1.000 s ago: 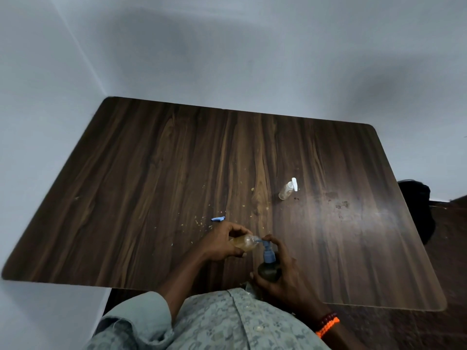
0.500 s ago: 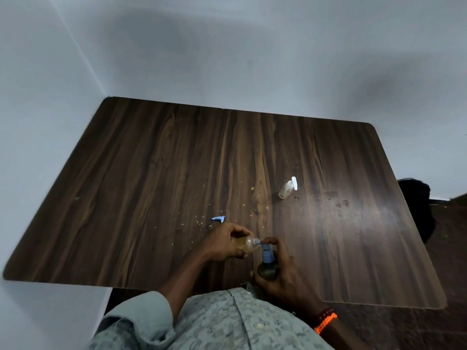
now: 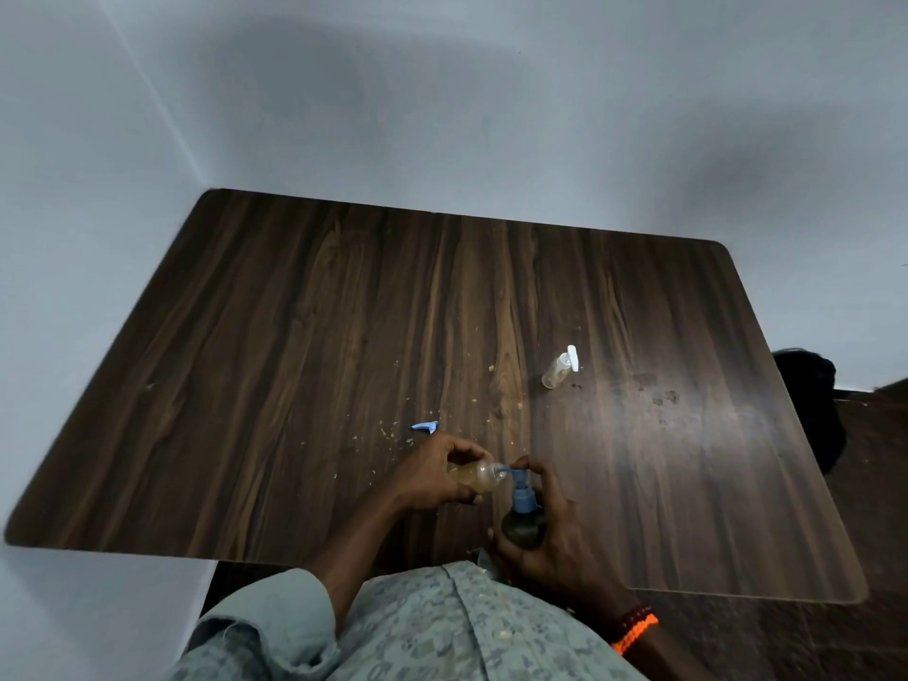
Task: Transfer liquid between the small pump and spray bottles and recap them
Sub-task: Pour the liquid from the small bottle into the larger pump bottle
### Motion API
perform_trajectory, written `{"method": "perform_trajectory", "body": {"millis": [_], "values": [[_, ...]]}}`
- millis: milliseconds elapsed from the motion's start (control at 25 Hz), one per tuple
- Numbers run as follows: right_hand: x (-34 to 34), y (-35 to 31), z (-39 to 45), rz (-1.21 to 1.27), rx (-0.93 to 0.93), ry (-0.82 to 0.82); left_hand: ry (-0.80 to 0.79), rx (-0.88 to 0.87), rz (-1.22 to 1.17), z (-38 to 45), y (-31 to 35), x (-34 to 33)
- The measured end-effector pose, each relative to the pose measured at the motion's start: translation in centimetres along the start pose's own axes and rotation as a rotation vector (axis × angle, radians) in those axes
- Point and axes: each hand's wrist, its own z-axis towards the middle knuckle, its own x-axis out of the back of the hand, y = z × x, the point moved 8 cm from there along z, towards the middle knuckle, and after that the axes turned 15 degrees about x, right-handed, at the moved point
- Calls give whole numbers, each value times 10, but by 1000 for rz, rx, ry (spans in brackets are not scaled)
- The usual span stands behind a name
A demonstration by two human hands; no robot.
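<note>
My left hand [image 3: 432,476] grips a small clear bottle [image 3: 479,477] of amber liquid, laid on its side with its open mouth pointing right. My right hand [image 3: 550,533] holds a dark bottle [image 3: 523,528] upright, a finger resting on its blue pump head [image 3: 520,476]. The pump's nozzle points into the clear bottle's mouth. A blue spray cap [image 3: 425,427] lies on the table just beyond my left hand. A second clear bottle with a white pump top [image 3: 560,368] lies tilted further back on the right.
The dark wooden table [image 3: 295,336] carries scattered crumbs near the blue cap and stains at the right. White walls close in on the far and left sides. A black object [image 3: 810,410] sits on the floor past the table's right edge.
Both hands and bottles have stayed almost in place; the pump nozzle remains at the clear bottle's mouth.
</note>
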Motion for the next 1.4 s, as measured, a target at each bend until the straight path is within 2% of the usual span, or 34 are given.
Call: {"method": "perform_trajectory", "body": {"millis": [160,360,560,800,1400], "values": [[0,0,-2,-40,-32,-43,11,-8,-15,1,1,5],[4,-6,3,-37,-1,35,-10,-20,17,1,2,1],[2,-4,4,-89,4,-29,0,-3,-9,2,2,7],[2,-1,9,-44,15,18,-22,0,18,3,3,3],[3,4,8,-43,33,-8,-24,5,-7,2,7,8]]}}
